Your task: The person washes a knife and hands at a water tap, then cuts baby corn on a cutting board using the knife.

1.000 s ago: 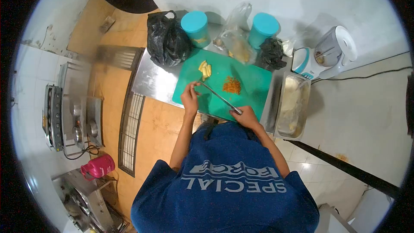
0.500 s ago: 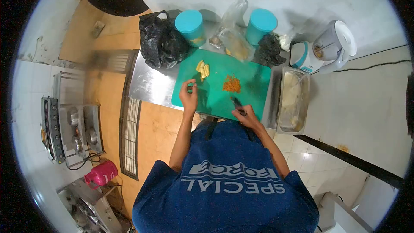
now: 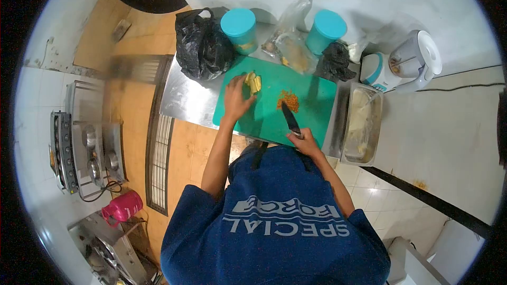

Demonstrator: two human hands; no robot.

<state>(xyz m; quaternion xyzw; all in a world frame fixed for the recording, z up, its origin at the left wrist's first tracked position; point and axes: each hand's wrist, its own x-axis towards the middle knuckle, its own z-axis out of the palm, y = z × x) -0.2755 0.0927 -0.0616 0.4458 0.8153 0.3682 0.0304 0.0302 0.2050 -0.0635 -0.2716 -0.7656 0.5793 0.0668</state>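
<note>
My left hand is over the left part of a green cutting board, fingers apart, its fingertips at several pale yellow pieces. Whether they touch the pieces is hard to tell. At the board's front right, my right hand grips the handle of a knife. The dark blade points up and left, its tip by a small heap of chopped orange bits.
Behind the board stand a black plastic bag, two turquoise-lidded tubs, a clear bag and a small black bag. On the right are a metal tray and a blender.
My left hand has reached forward to the yellow pieces and spread its fingers. The knife has swung from pointing left toward my left hand to pointing at the orange heap.
</note>
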